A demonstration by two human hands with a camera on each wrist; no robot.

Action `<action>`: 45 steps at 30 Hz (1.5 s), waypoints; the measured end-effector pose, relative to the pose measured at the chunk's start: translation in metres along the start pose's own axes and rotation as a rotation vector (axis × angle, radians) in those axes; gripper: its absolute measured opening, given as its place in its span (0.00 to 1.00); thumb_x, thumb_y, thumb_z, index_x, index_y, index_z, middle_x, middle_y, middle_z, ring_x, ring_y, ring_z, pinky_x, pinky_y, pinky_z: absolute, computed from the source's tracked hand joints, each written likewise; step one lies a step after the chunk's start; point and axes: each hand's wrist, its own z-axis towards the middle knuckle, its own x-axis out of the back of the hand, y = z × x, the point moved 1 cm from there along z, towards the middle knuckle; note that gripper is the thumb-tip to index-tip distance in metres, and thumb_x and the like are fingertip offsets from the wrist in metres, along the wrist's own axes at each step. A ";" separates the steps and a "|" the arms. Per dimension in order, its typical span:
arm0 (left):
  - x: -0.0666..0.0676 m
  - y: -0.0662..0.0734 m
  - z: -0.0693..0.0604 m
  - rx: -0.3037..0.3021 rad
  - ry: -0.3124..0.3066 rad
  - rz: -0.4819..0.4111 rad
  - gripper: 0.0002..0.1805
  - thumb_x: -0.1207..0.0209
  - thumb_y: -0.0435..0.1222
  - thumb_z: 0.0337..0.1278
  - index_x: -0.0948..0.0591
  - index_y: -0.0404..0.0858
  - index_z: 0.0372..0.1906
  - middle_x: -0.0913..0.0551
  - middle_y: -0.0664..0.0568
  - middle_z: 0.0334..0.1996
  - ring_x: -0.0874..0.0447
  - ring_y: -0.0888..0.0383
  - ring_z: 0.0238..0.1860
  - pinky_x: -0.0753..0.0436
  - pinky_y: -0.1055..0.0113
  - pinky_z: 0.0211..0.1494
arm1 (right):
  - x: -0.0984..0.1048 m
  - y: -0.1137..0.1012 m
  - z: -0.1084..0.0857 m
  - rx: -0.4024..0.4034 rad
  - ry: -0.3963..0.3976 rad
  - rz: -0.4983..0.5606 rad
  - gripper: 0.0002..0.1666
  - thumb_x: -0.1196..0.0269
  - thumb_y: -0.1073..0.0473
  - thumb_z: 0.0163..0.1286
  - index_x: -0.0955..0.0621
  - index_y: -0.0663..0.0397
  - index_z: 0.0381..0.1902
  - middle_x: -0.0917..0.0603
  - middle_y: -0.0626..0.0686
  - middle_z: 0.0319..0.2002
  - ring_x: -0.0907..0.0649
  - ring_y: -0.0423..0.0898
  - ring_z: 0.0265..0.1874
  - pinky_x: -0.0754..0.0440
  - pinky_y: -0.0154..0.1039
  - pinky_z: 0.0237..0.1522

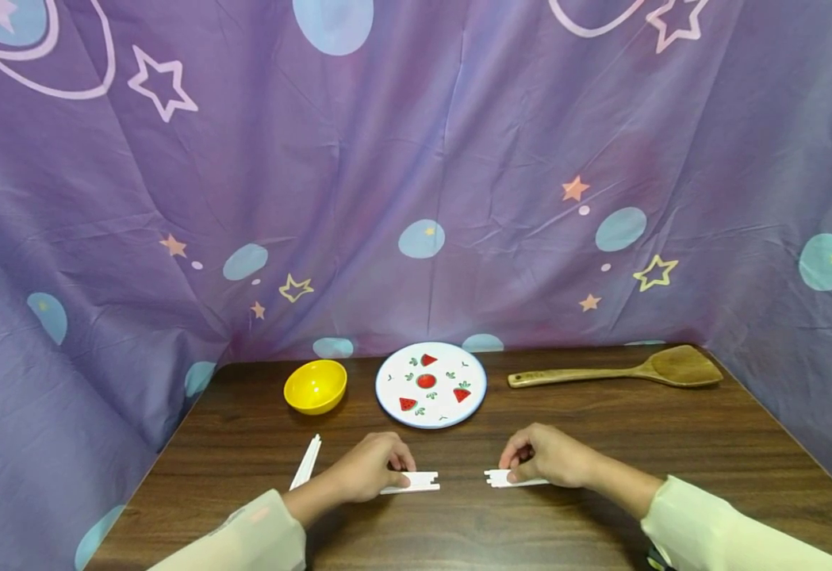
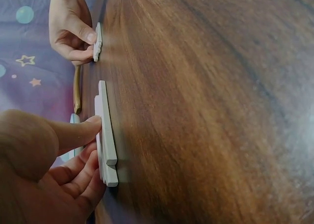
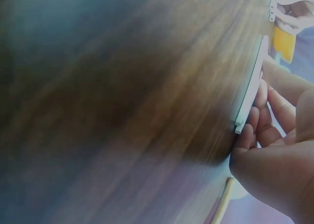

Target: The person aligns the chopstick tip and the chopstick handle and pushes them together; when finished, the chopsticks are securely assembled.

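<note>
My left hand [image 1: 374, 468] pinches a small flat row of white sticks [image 1: 424, 480] between thumb and fingers, low at the tabletop. Across a short gap to its right, my right hand [image 1: 557, 457] pinches a similar row of white sticks [image 1: 499, 477]. The facing ends of both rows are uneven. In the left wrist view the thumb lies along one side of the square-edged white sticks [image 2: 106, 135], with fingers at the other side. The right wrist view shows the other row of sticks [image 3: 252, 89] close to the wood, its far side partly hidden by fingers.
More white sticks [image 1: 306, 461] lie beside the left forearm. Behind stand a yellow bowl [image 1: 316, 387], a white plate [image 1: 394, 386] with watermelon pictures, and a wooden spatula [image 1: 680, 367]. A purple patterned cloth [image 1: 358, 198] hangs behind the brown table [image 1: 708, 444].
</note>
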 end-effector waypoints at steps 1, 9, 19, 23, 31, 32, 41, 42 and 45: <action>0.000 0.000 0.000 0.003 -0.002 -0.003 0.06 0.25 0.29 0.50 0.13 0.40 0.31 0.19 0.54 0.30 0.20 0.62 0.33 0.23 0.72 0.41 | 0.000 0.000 0.000 -0.004 0.000 0.001 0.07 0.24 0.63 0.57 0.12 0.50 0.33 0.16 0.42 0.28 0.21 0.35 0.30 0.23 0.30 0.34; -0.001 0.000 0.001 0.030 -0.003 -0.038 0.07 0.25 0.29 0.50 0.14 0.40 0.30 0.19 0.55 0.30 0.21 0.62 0.32 0.24 0.72 0.40 | -0.001 -0.004 0.000 -0.017 -0.002 0.035 0.07 0.24 0.65 0.56 0.14 0.52 0.31 0.18 0.42 0.26 0.22 0.36 0.28 0.25 0.30 0.32; -0.002 0.000 0.001 0.030 -0.004 -0.065 0.09 0.25 0.28 0.50 0.16 0.41 0.29 0.18 0.55 0.29 0.25 0.70 0.29 0.24 0.73 0.37 | -0.001 -0.005 0.001 -0.016 0.006 0.048 0.07 0.25 0.65 0.56 0.14 0.54 0.30 0.20 0.43 0.25 0.24 0.36 0.27 0.27 0.31 0.32; -0.002 0.000 0.001 0.024 -0.004 -0.070 0.09 0.27 0.27 0.52 0.16 0.41 0.29 0.19 0.57 0.27 0.26 0.71 0.28 0.24 0.73 0.35 | -0.001 -0.005 0.001 -0.010 0.005 0.072 0.06 0.26 0.65 0.58 0.14 0.55 0.31 0.19 0.43 0.25 0.23 0.36 0.27 0.26 0.30 0.32; -0.002 0.002 -0.001 0.014 0.008 -0.059 0.08 0.30 0.26 0.54 0.17 0.41 0.29 0.20 0.59 0.27 0.26 0.71 0.29 0.25 0.73 0.35 | 0.001 -0.006 0.001 0.034 0.016 0.075 0.04 0.29 0.65 0.63 0.15 0.57 0.33 0.20 0.45 0.27 0.23 0.36 0.28 0.26 0.31 0.33; -0.001 0.001 -0.001 0.011 0.012 -0.054 0.08 0.30 0.27 0.55 0.17 0.41 0.29 0.20 0.59 0.27 0.26 0.71 0.29 0.25 0.73 0.36 | 0.001 -0.007 0.001 0.041 0.016 0.074 0.03 0.30 0.65 0.63 0.16 0.57 0.33 0.20 0.45 0.28 0.24 0.36 0.29 0.26 0.31 0.33; 0.003 0.004 0.002 -0.012 0.051 -0.034 0.07 0.34 0.28 0.62 0.19 0.42 0.33 0.17 0.59 0.25 0.25 0.70 0.30 0.23 0.71 0.38 | 0.003 -0.010 0.003 0.055 0.037 -0.048 0.04 0.32 0.62 0.69 0.13 0.55 0.40 0.15 0.43 0.31 0.23 0.33 0.30 0.26 0.33 0.35; 0.003 0.005 0.002 -0.016 0.055 -0.020 0.06 0.34 0.28 0.62 0.18 0.42 0.35 0.17 0.59 0.26 0.25 0.70 0.31 0.23 0.70 0.39 | 0.003 -0.010 0.003 0.059 0.047 -0.069 0.04 0.32 0.61 0.69 0.13 0.54 0.40 0.15 0.42 0.32 0.24 0.33 0.31 0.26 0.33 0.35; 0.006 0.008 0.004 -0.034 0.068 0.022 0.05 0.35 0.29 0.64 0.14 0.40 0.42 0.15 0.57 0.30 0.23 0.67 0.33 0.22 0.69 0.41 | 0.003 -0.013 0.003 0.086 0.081 -0.122 0.03 0.33 0.61 0.69 0.13 0.53 0.39 0.17 0.41 0.32 0.24 0.32 0.31 0.26 0.33 0.35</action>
